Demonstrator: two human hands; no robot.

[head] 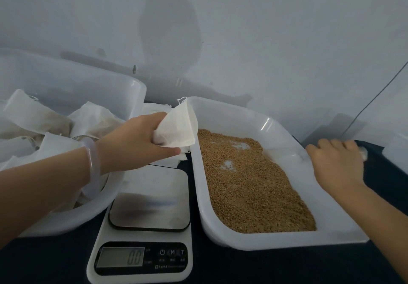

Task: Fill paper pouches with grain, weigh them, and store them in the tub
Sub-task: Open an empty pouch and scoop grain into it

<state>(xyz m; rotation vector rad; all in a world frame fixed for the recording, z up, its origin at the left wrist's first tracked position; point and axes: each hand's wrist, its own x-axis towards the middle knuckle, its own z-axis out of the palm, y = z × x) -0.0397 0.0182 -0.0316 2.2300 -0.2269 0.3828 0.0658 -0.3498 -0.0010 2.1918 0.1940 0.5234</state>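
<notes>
My left hand (136, 138) pinches an empty white paper pouch (176, 129) by its lower corner and holds it up against the left rim of the white tray (331, 224). Brown grain (249, 186) lies in the tray. My right hand (337, 164) lies over the tray's right rim, fingers curled, with a pale blurred thing (363, 153) at its far side; what it grips is unclear. A white digital scale (141, 259) stands in front with a bare platform (150, 204) and reads 0.0. The clear tub (136, 89) at the left holds several filled pouches (33, 111).
More flat white pouches (154, 107) lie behind the scale, between tub and tray. A white container (397, 151) shows at the right edge. A pale wall stands close behind, with a thin cable (375, 98) running down it. The tabletop (220, 268) is dark.
</notes>
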